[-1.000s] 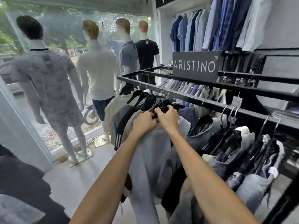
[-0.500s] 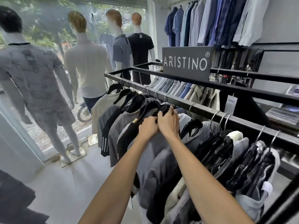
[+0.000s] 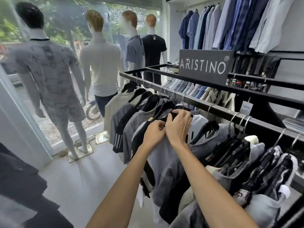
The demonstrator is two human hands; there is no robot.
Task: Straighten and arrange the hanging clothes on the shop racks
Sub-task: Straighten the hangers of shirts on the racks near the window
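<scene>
Fingers (image 3: 184, 112) of left hand (image 3: 154, 134) and right hand (image 3: 178, 125) pinch black shirt (image 3: 140, 135) collar, mid-straightening; next seat it square on hanger (image 3: 164, 106)

Rack rails (image 3: 213, 105) matte black, hangers (image 3: 139, 94) black with silver hooks. Sign (image 3: 204, 66) charcoal, white lettering. Front rail, left to right: cream tee (image 3: 113, 104), grey-and-black tee (image 3: 120, 134) with white stripes at the sleeve hem, heather-grey tee (image 3: 131, 129), black top (image 3: 148, 171) with white stripes, light grey tee (image 3: 158, 162) at frame centre, darker grey tee (image 3: 213, 145), black-and-white mottled pieces (image 3: 271, 165) lower right. Wall shirts (image 3: 230, 22) upper right: navy, mid blue, pale blue, white. Mannequin outfits, left half: grey tee-and-shorts set (image 3: 47, 66) with dark print; off-white polo (image 3: 102, 63) over navy shorts (image 3: 102, 102); grey-blue polo (image 3: 134, 51); black tee (image 3: 153, 46). Floor (image 3: 98, 162) pale grey.
</scene>
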